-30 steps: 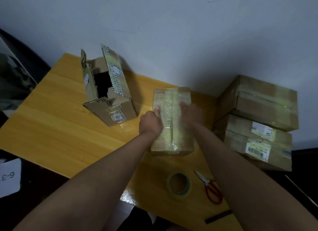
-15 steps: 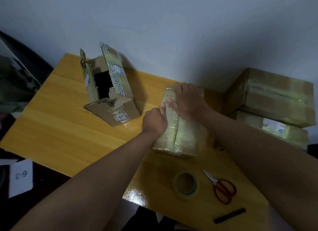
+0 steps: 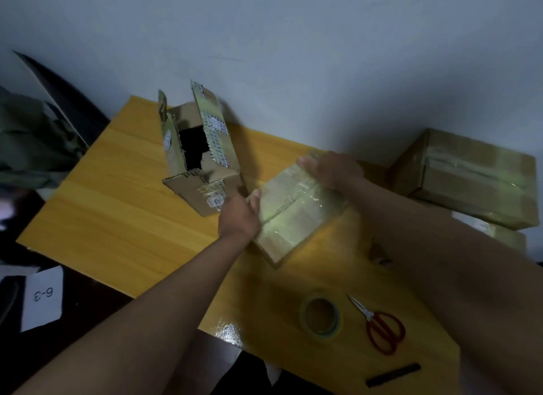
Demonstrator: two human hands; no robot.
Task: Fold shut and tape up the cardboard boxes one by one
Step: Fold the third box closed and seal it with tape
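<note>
Holding the taped box (image 3: 296,209) between both hands, I have it angled across the middle of the surface (image 3: 117,212), its seam already glossy with tape along the top. My left hand (image 3: 239,215) wraps its near-left corner, thumb up on the top face and fingers curled down the side; my right hand (image 3: 332,169) lies over the far end, fingers bent over that edge. This one looks finished to me, ready to join the two sealed boxes stacked at the right: the upper stacked box (image 3: 470,177) shows its own tape band, the lower stacked box (image 3: 493,233) peeks out beneath it. What is left, as far as I can see, is the open box (image 3: 199,159) at the far left, flaps standing up and its dark inside showing. The tape roll (image 3: 321,316) and the scissors (image 3: 379,327) lie near me.
</note>
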